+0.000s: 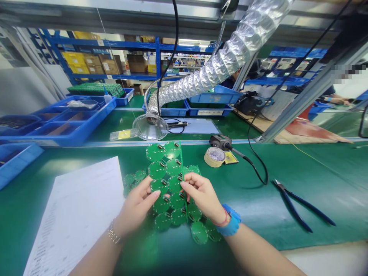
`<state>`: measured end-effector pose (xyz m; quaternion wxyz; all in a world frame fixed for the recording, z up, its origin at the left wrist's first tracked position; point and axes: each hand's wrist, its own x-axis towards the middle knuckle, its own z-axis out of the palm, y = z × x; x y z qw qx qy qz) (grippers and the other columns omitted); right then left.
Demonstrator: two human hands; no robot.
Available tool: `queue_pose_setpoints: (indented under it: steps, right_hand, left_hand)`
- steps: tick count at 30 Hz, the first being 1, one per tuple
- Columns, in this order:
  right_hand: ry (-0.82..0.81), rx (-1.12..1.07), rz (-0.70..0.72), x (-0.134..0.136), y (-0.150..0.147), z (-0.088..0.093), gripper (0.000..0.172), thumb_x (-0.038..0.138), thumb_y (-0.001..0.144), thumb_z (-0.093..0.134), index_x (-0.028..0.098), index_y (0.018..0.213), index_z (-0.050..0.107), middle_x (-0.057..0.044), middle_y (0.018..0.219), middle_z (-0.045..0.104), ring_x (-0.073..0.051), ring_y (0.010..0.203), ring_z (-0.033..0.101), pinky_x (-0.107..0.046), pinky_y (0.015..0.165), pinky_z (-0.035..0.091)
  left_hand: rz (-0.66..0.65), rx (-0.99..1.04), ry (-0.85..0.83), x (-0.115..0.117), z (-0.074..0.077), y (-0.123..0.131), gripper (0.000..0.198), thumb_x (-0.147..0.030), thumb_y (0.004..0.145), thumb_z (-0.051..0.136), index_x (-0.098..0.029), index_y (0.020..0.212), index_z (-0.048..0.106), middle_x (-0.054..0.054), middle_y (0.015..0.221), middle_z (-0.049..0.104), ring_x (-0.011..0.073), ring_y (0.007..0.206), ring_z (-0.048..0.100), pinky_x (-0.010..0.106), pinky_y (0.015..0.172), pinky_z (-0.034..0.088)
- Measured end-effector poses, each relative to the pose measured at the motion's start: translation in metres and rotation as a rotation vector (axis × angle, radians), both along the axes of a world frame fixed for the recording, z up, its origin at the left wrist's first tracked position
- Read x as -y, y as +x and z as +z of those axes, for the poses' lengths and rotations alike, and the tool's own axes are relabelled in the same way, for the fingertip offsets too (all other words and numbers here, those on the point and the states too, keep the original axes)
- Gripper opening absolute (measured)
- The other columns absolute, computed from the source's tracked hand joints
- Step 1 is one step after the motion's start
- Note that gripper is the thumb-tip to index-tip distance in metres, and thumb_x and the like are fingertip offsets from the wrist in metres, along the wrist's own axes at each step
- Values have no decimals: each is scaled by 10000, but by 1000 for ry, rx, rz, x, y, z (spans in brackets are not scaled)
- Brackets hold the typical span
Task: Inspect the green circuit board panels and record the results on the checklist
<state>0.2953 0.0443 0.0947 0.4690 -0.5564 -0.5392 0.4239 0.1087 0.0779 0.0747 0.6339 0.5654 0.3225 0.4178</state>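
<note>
Nothing in this view can be read; every marking is too small or too blurred.

1. A white rectangular printed paper sheet (77, 218), at about 8 o'clock, bears rows of fine print.
2. A white rectangular label (210, 112) sits on the front of a blue plastic bin (191, 112), at about 1 o'clock; its print is illegible.
3. A small yellow tag (125, 134) sits on a clear plastic packet (115, 135), at about 9 o'clock, unreadable.
4. A yellow-and-black printed card (230, 157) lies at about 3 o'clock; its marks are illegible.
5. A pixelated patch (345, 69) at about 2 o'clock hides whatever stands there.
6. The round green circuit boards (156, 170), at centre, show no legible print.
</note>
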Motion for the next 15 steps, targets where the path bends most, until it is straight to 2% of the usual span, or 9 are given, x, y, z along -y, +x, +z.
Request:
queue_pose_setpoints:
  steps: [8,11,15]
  right_hand:
    - [66,89,-29,1,-2,-2,142,240,747,527,172,648,451,51,543,438,-61,472,396,-189,438,344]
    - [87,54,5,1,-1,-2,28,173,722,512,165,702,495,41,587,459,-64,503,415,-184,450,355]
    - [72,-71,28,1,0,0,127,181,742,504,169,861,548,12,696,546,-76,546,484,-194,477,408]
  left_hand:
    - [18,-49,31,1,0,1,88,-225,733,600,-236,819,588,-44,583,481,113,535,454,212,543,372]
    - [-26,-9,9,0,1,2,157,-230,758,577,-238,914,585,-39,608,514,102,535,471,195,530,386]
    - [-26,164,-104,-5,0,2,334,-227,774,561,-269,1102,511,-32,710,577,102,611,542,195,599,434]
